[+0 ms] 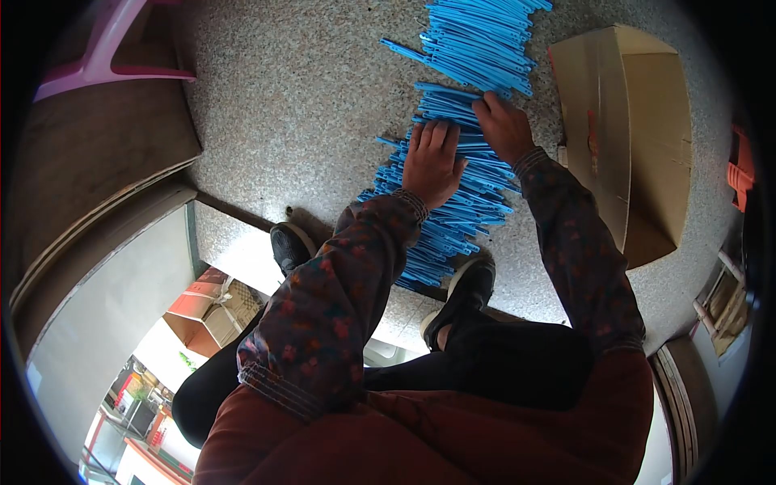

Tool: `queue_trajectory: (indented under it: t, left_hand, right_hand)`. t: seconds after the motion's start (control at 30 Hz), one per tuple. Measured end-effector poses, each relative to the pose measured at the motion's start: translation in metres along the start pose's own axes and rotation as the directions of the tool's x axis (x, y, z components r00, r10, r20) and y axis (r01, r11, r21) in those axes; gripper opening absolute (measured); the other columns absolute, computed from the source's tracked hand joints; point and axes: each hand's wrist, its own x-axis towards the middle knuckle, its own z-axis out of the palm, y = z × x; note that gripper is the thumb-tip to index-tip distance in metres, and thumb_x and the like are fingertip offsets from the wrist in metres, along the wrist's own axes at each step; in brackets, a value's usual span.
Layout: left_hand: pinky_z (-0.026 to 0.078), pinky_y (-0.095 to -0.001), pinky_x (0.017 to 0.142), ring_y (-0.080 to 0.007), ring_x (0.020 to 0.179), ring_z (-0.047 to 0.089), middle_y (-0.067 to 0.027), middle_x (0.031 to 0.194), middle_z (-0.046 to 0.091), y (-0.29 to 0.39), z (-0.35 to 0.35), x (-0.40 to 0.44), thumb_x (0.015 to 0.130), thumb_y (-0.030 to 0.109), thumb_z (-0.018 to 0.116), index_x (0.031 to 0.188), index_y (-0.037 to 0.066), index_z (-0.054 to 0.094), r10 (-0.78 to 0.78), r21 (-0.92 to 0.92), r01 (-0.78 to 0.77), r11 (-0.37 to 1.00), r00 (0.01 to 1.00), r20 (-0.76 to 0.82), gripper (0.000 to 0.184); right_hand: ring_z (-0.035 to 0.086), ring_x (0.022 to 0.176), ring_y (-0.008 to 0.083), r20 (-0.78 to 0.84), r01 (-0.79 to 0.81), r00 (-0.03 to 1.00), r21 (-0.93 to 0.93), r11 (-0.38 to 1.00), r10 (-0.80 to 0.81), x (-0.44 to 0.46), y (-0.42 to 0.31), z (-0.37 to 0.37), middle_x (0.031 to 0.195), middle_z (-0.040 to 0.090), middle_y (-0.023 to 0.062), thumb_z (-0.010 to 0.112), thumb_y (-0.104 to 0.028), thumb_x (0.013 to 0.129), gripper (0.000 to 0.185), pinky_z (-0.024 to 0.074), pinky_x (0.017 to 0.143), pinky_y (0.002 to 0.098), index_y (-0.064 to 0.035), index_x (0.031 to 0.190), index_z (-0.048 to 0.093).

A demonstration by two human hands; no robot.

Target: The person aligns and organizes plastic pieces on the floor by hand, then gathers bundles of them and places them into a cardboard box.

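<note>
Loose blue plastic strips on floor, 1 o'clock. Left hand loosely spread on top; right hand curled, can't tell if pinching. Uneven push could skew whole row tbh.

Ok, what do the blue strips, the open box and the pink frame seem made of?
Blue strips: probably plastic, smooth with a slight sheen; uniform colour and repeated shape suggest moulding.
Open box: cardboard, matte brown, with folded flaps.
Pink frame: likely moulded plastic, smooth and seemingly one-piece; painted metal can't be excluded.
</note>
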Motion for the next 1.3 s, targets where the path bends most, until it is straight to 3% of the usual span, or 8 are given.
queue_trajectory:
  t: [0.43,0.63,0.67,0.73,0.8,0.97,1.13,1.3]
  left_hand:
    - [0.028,-0.0521,0.107,-0.0324,0.120,0.041,-0.0150,0.119,0.044,0.000,0.000,0.001,0.077,0.024,0.070,0.125,0.000,0.043,0.002,-0.008,-0.002,1.000,1.000,0.016,0.059]
    - [0.032,-0.0523,0.103,-0.0302,0.114,0.048,-0.0129,0.116,0.050,0.006,-0.012,0.010,0.077,0.023,0.072,0.121,-0.001,0.046,-0.054,-0.086,0.043,0.995,0.990,-0.133,0.057]
    - [0.033,-0.0518,0.102,-0.0290,0.112,0.050,-0.0119,0.116,0.052,0.010,-0.015,0.015,0.077,0.023,0.072,0.121,-0.001,0.046,-0.081,-0.118,0.060,0.991,0.979,-0.187,0.057]
    - [0.037,-0.0505,0.099,-0.0262,0.110,0.052,-0.0114,0.112,0.056,0.023,-0.027,0.029,0.078,0.024,0.073,0.118,-0.002,0.048,-0.336,-0.783,0.265,0.563,0.939,0.077,0.054]
    - [0.048,-0.0417,0.088,-0.0200,0.097,0.060,-0.0103,0.100,0.062,0.031,-0.037,0.045,0.080,0.029,0.075,0.112,-0.002,0.054,-0.379,-0.950,0.312,-0.024,0.877,0.297,0.049]
    - [0.055,-0.0287,0.064,-0.0163,0.069,0.065,-0.0092,0.083,0.068,0.029,-0.052,0.056,0.087,0.029,0.068,0.101,-0.002,0.065,-0.298,-0.838,0.504,-0.209,0.783,0.545,0.034]
    - [0.055,-0.0303,0.063,-0.0147,0.070,0.066,-0.0109,0.081,0.069,0.025,-0.054,0.053,0.089,0.025,0.065,0.085,0.000,0.067,-0.376,-0.893,0.450,-0.018,0.825,0.423,0.025]
    - [0.055,-0.0305,0.063,-0.0171,0.070,0.066,-0.0103,0.080,0.067,0.022,-0.042,0.040,0.088,0.022,0.067,0.091,0.001,0.064,-0.266,-0.908,0.412,0.077,0.886,0.380,0.021]
  right_hand:
    - [0.063,0.064,0.0314,0.423,-0.126,0.900,0.019,0.992,0.107,0.030,0.011,0.008,0.079,0.063,0.0175,0.063,-0.012,0.073,0.014,0.0515,0.056,0.0436,-0.0019,0.082,0.063]
    - [0.063,0.068,0.0316,0.045,-0.144,0.990,0.245,0.959,0.137,0.019,0.011,-0.021,0.073,0.063,0.0174,0.068,-0.020,0.074,0.023,0.0508,0.064,0.0418,0.0006,0.082,0.064]
    - [0.062,0.067,0.0295,0.172,-0.265,0.963,0.459,0.848,0.208,0.017,0.009,-0.025,0.073,0.062,0.0157,0.068,-0.021,0.075,0.025,0.0504,0.064,0.0409,0.0010,0.085,0.063]
    - [0.061,0.065,0.0254,0.443,-0.502,0.865,0.737,0.453,0.237,0.016,0.001,-0.032,0.072,0.061,0.0123,0.069,-0.023,0.077,0.028,0.0497,0.064,0.0392,0.0019,0.090,0.063]
    - [0.058,0.062,0.0203,0.444,-0.459,0.887,0.824,0.333,0.126,0.014,-0.011,-0.043,0.072,0.060,0.0090,0.069,-0.021,0.079,0.029,0.0490,0.061,0.0359,0.0012,0.097,0.062]
    - [0.060,0.064,0.0111,0.644,-0.644,0.765,0.763,-0.064,-0.008,0.012,-0.031,-0.077,0.078,0.064,0.0083,0.070,-0.015,0.080,0.032,0.0474,0.054,0.0257,0.0048,0.104,0.059]
    - [0.060,0.073,0.0097,0.518,-0.467,0.855,0.751,0.467,0.023,-0.008,0.015,-0.074,0.079,0.064,0.0053,0.069,-0.018,0.084,0.028,0.0484,0.066,0.0269,0.0027,0.103,0.063]
    - [0.057,0.069,0.0082,0.140,-0.278,0.933,0.866,0.415,0.331,0.026,-0.004,-0.116,0.079,0.064,0.0038,0.068,-0.020,0.087,0.024,0.0473,0.060,0.0272,-0.0021,0.103,0.066]
